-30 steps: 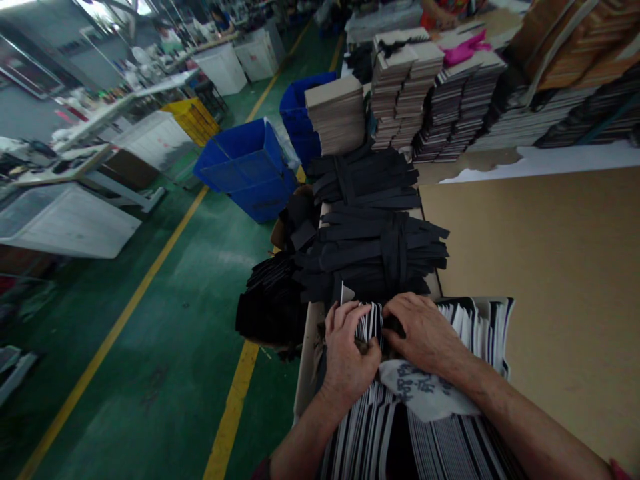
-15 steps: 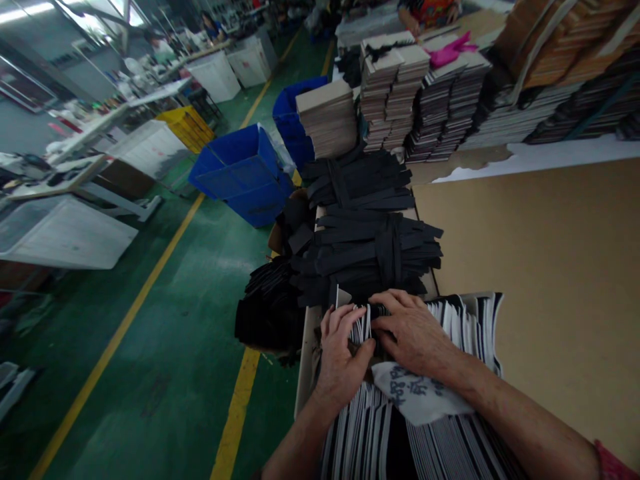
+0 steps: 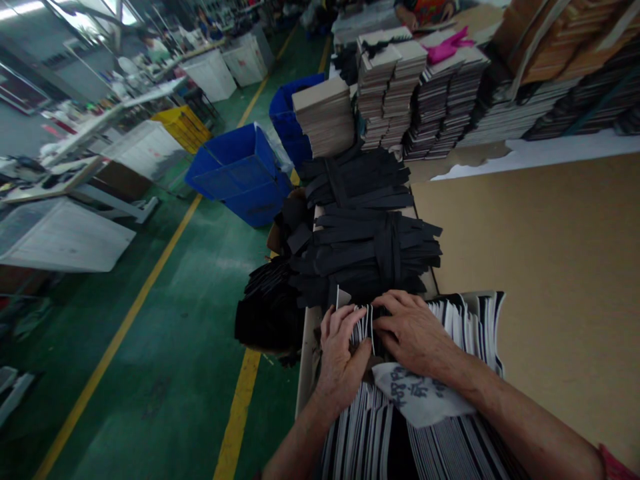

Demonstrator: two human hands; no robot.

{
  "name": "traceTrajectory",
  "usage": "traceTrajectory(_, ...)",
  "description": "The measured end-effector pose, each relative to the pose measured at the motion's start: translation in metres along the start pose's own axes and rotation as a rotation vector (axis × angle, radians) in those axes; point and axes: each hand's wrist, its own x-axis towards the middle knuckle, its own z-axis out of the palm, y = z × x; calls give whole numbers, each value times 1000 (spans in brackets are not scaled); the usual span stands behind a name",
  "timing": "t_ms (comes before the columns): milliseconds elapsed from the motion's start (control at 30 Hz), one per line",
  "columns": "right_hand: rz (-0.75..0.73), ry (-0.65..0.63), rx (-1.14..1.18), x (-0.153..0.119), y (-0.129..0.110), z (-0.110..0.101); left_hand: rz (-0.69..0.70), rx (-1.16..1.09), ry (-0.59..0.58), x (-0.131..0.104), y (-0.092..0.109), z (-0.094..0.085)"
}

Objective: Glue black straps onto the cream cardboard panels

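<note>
Thin black-and-white sheets (image 3: 450, 443) stand on edge, packed in rows in a box (image 3: 304, 373) in front of me. My left hand (image 3: 337, 363) is closed round a few upright sheets (image 3: 361, 328) in the far row, fingers over the top and thumb on the near side. Close beside it, my right hand (image 3: 417, 333) has its fingers curled over the same row, the tips partly hidden among the sheets. Under my right wrist lies a white piece (image 3: 425, 400) with dark handwriting, across the tops of the sheets.
Tied bundles of black strips (image 3: 375, 247) lie just beyond the box. Stacked boards (image 3: 385, 93) and a pink glove (image 3: 447, 47) are farther back. Blue bins (image 3: 240, 173) stand on the green floor (image 3: 165, 347). A brown board surface (image 3: 540, 253) is at right. A person (image 3: 425, 10) is at the far end.
Both hands stay at nearly the same place on the sheets. Between them, the gap by the right fingers looks slightly wider. The whole view has shifted a little.
</note>
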Motion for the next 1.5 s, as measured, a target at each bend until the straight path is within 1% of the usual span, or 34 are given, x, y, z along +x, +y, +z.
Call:
traceTrajectory(133,-2,-2,4,0,-1,0,31,22,43,2,-2,1)
traceTrajectory(300,-4,25,0,2,-5,-1,67,22,74,3,-2,-1)
traceTrajectory(433,25,44,-8,5,-9,0,98,15,100,3,-4,-1)
traceTrajectory(567,67,50,-30,6,-8,4,89,11,96,4,-3,-1)
traceTrajectory(733,102,112,-17,4,-4,11,79,-14,52,1,-5,-2)
traceTrajectory(867,90,147,23,2,-1,13,56,7,46,-2,-7,-2)
traceTrajectory(1167,46,69,-7,0,1,8,49,-13,6,-4,-5,-1)
traceTrajectory(1333,52,53,-12,0,-1,4,49,17,37,-4,-4,2)
traceTrajectory(1500,49,58,-18,0,-1,4,91,57,86,-1,-1,4)
